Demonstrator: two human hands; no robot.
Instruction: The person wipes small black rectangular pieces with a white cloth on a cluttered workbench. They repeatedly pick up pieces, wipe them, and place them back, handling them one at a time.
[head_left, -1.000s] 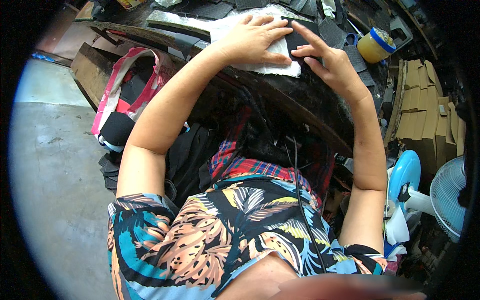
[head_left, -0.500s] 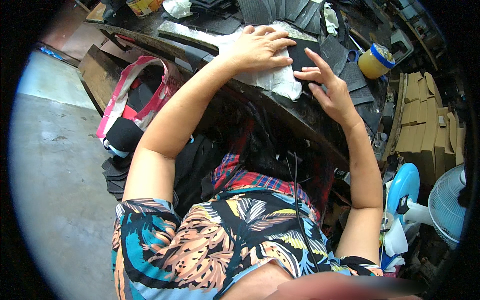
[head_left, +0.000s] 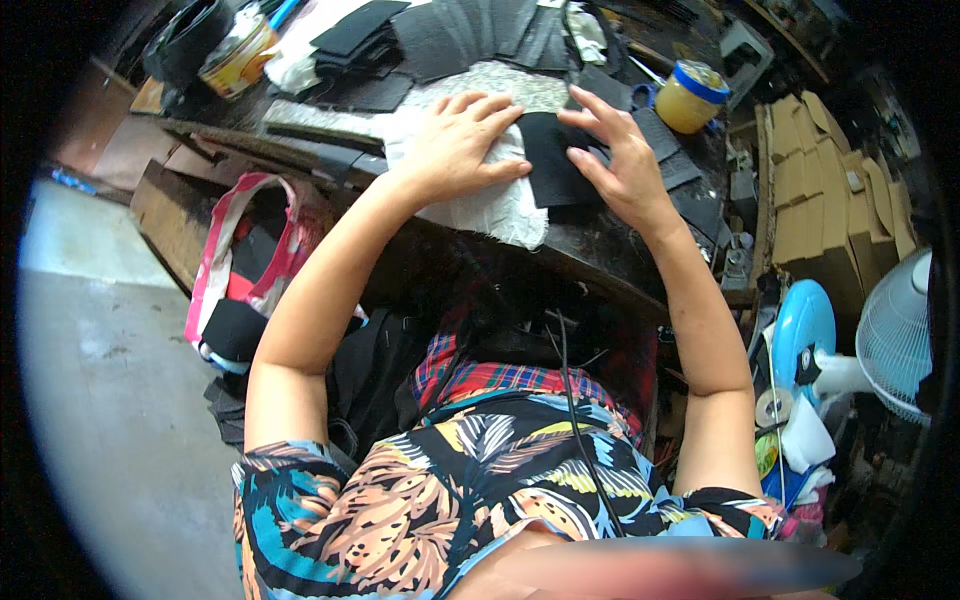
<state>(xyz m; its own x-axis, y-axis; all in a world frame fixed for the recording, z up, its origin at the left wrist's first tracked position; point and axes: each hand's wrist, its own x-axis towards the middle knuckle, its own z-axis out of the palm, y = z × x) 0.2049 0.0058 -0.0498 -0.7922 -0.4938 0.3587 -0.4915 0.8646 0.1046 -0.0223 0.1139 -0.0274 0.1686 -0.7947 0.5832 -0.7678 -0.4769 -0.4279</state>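
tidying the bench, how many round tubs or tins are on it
2: a yellow tub with a blue lid at the far right of the workbench, beyond the right hand, and a yellow tin at the far left. Others may be hidden among the black pieces.

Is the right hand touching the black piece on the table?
Touching. The head view shows the right hand with fingers spread flat on the black piece.

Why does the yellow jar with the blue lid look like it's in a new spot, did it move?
No. The yellow jar sits at the same place on the dark bench, just beyond the right hand, as before. Only the head camera shifted.
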